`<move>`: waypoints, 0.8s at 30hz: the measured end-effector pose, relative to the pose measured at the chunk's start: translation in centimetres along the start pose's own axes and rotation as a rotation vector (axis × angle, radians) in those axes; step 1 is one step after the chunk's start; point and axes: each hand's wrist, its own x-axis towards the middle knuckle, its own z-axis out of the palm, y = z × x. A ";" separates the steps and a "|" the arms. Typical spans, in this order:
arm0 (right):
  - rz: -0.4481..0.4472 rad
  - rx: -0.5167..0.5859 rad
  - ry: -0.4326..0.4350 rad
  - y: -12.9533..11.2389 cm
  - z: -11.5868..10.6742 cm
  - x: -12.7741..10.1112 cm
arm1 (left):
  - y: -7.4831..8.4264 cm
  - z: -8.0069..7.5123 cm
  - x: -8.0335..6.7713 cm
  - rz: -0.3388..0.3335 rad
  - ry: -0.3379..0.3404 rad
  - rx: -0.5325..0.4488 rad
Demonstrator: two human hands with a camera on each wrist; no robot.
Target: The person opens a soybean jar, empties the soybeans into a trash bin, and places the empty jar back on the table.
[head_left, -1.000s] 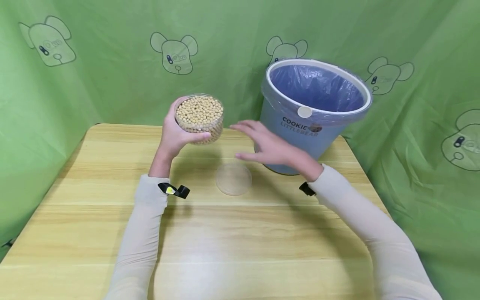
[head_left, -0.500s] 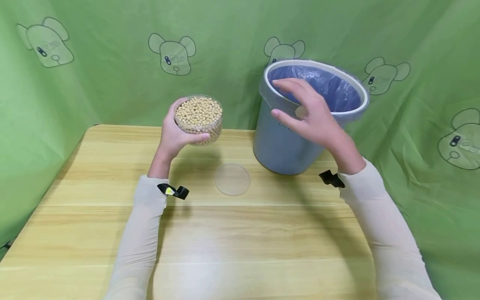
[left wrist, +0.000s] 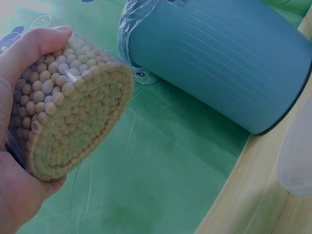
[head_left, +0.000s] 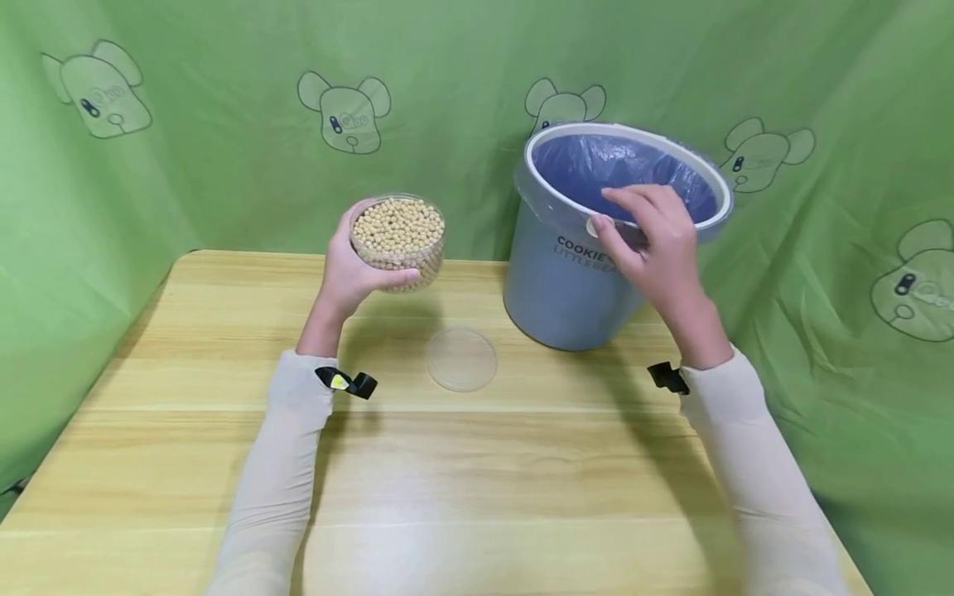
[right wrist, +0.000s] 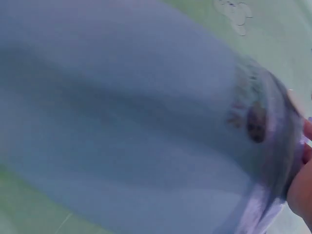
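Observation:
My left hand (head_left: 350, 265) holds a clear round plastic jar (left wrist: 73, 107) above the table, its thumb along the near side. Pale yellow soybeans (head_left: 398, 225) fill the jar nearly to its uncovered top. My right hand (head_left: 659, 240) is at the near rim of a blue-grey trash can (head_left: 570, 298), fingers curled over the rim toward the inside and thumb on the outer side by a round tab. A clear plastic liner (head_left: 551, 207) is folded over that rim. In the right wrist view the can is blurred and only part of the hand (right wrist: 302, 190) shows.
A clear round lid (head_left: 462, 359) lies flat on the wooden table (head_left: 447, 480), between jar and can. Behind the table hangs a green cloth (head_left: 455, 99) printed with bear heads. Each wrist wears a black camera strap.
My right hand has moved from near the jar rightward to the trash can, its fingers bending over the rim. The left hand keeps the jar in about the same place.

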 end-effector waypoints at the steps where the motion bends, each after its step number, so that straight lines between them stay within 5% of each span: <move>1: -0.004 -0.010 0.033 0.2 0.1 -0.3 | 0.1 0.1 -0.1 -0.002 0.000 0.001; 12: -0.111 -0.073 0.336 2.1 2.4 -2.4 | 1.0 1.5 0.4 0.048 -0.006 0.033; 24: -0.152 -0.146 0.411 2.5 3.8 -2.6 | 7.2 3.0 4.7 -0.055 -0.016 0.015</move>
